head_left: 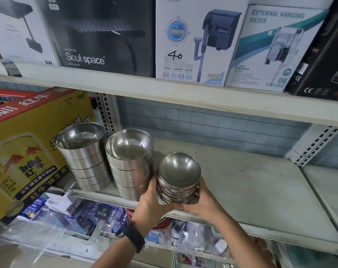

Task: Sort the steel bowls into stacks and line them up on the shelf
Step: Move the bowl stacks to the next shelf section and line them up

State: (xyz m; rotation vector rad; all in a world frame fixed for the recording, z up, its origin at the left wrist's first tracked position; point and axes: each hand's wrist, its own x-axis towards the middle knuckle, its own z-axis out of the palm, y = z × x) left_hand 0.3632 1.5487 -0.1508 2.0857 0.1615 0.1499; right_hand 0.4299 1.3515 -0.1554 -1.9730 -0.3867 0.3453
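On the shelf (251, 180), near its front edge, a small stack (178, 176) of steel bowls sits clasped between both hands. The left hand (152, 200) wraps its curled fingers round the stack's left side and the right hand (204, 202) cups the right side and lower rim, so each hand grips the same stack from an opposite flank. That two-sided hold likely keeps the nested bowls from sliding apart or tipping while they are set down. Whether the bottom bowl already rests on the shelf or hangs just above the lip cannot be told. Just to its left, touching or nearly so, stands the middle stack (130, 163) of wider bowls, and beyond that the far stack (83, 151), also of wider bowls, close against a yellow box (28, 147). The two wider stacks stand side by side running leftward and back, which suggests sorting by size, with the smaller bowls kept as their own pile at the row's right end. Bare shelf lies to the right of the hands, leaving room to nudge the small stack back into line. A dark watch (134, 238) bands the left wrist.
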